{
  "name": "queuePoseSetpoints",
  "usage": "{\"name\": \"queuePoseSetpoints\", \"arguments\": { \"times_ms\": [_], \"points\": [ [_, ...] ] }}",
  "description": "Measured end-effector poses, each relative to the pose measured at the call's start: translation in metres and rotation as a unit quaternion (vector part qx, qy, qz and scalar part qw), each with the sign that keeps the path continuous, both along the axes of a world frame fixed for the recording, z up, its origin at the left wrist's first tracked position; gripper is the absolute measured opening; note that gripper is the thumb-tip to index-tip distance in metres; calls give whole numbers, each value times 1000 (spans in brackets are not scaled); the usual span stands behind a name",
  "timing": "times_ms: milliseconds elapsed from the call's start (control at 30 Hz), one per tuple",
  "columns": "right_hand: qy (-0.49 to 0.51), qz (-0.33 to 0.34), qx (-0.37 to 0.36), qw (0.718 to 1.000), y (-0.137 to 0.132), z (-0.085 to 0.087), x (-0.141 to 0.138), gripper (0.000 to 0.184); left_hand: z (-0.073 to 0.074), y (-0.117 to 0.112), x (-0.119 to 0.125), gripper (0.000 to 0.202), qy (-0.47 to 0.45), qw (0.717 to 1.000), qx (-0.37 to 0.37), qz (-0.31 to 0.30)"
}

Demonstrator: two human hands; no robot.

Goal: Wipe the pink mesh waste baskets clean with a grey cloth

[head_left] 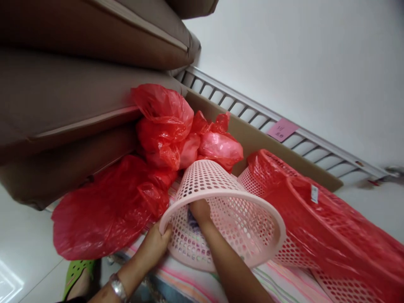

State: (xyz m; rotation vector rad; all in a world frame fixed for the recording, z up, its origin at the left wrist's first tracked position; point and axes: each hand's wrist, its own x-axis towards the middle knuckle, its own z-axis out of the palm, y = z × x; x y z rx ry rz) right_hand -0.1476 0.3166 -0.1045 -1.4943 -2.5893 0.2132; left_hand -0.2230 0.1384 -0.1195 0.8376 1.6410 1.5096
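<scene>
A pale pink perforated plastic basket lies tipped on its side, its wide mouth facing me. My left hand grips the rim at the left, thumb over the edge. Inside the basket, my right hand is closed around a dark purplish cloth near the left wall. Part of the cloth is hidden by the hand and forearm. Striped fabric lies underneath the basket.
Red plastic bags lie at the left and more bulging ones behind. On the right are other pink baskets covered by red plastic. Brown cushions stack at the left. A metal rail with a pink note runs along the wall.
</scene>
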Motion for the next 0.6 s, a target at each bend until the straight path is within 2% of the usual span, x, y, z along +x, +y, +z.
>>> {"name": "queuePoseSetpoints", "arguments": {
  "times_ms": [200, 300, 400, 533, 600],
  "points": [
    [-47, 54, -33, 997, -112, -4, 54, 60, -13, -5, 6, 36, -5, 1000, 8, 4],
    [-86, 53, -54, 993, -136, -5, 75, 68, -18, -9, 13, 44, -60, 997, -23, -33],
    [-91, 39, -34, 995, -118, -3, 71, 62, -17, -11, 18, 43, -84, 994, -33, -67],
    [-74, 5, 28, 997, -57, -1, 33, 42, -11, -11, 16, 42, -87, 991, -39, -90],
    [-57, 9, 43, 997, -25, -2, 13, 31, -11, -10, 16, 43, -92, 991, -49, -89]
  ]
}}
